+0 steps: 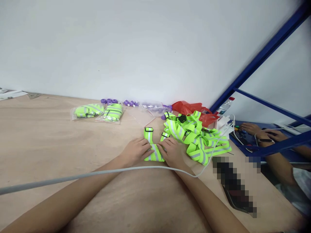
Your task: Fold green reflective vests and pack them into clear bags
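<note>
Strap [155, 155] in bright green with grey stripes lies folded on the counter [43, 145], between the person's 2 hands. The left hand [136, 151] has its fingers and thumb close together on the strap's left part; the right hand [173, 150] rests bent fingers on its right edge. Whether either pinches the fabric or only presses it, I cannot tell. A black buckle [148, 129] sits at the strap's upper left end.

Just beyond the right hand is a loose heap of green straps [196, 136], touching a red plastic bag [189, 108] whose contents are hidden. Behind the left hand, 2 transparent bags lie side by side: the left bag [73, 114] and the right bag [107, 120] each hold folded green webbing [114, 110] with dark buckle parts. Nearer the middle, thin clear packaging [142, 117] with a red line lies flat; purple rolls [107, 101] line the wall side, and whether some are inside the plastic is unclear.

Farther right stand a red-capped bottle [226, 105], its fill hard to judge, and a blue frame [267, 55], past which a co-worker's hands [250, 128] show.
</note>
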`<state>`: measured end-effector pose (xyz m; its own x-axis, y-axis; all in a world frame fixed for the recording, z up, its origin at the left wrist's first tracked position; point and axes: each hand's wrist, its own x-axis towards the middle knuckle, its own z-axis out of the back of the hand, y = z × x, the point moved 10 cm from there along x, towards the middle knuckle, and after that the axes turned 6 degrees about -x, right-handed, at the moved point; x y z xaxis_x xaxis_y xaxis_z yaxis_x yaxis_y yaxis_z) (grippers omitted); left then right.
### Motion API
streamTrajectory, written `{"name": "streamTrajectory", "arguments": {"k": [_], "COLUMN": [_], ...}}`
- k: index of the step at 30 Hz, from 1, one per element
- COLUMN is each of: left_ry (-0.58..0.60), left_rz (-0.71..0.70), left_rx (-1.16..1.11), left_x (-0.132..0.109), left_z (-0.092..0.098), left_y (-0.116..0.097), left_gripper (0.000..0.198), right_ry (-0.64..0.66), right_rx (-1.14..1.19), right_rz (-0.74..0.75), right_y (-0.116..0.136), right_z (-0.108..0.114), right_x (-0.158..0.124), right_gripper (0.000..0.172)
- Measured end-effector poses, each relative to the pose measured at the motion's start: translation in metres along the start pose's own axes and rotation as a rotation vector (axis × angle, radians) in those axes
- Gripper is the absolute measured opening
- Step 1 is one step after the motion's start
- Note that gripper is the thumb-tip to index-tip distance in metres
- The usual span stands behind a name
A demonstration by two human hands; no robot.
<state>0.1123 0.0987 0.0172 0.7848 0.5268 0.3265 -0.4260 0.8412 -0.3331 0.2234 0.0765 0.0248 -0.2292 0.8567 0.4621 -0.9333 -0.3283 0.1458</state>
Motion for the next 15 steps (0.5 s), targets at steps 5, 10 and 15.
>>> {"name": "streamTrajectory", "arguments": {"k": [5,10,15], "left_ry": [0.073,0.146,0.172], "left_rz": [-0.075,-0.059,-0.066], "left_rx": [0.071,0.000,-0.026], "left_x": [-0.007,-0.006,-0.004], "left_z": [-0.001,0.001,0.004], "left_y": [-0.006,0.000,-0.002], "left_gripper": [0.046,0.053,0.048], "right_ry": [0.086,0.247,0.260], "right_rx": [0.135,0.296,0.388], "right_rz": [-0.004,0.087,-0.091], "right_y": [-0.004,0.004,-0.012], "right_z": [-0.009,-0.014,-0.014], "right_x": [-0.010,-0.022,-0.022], "right_gripper": [0.032,0.074,0.086]}}
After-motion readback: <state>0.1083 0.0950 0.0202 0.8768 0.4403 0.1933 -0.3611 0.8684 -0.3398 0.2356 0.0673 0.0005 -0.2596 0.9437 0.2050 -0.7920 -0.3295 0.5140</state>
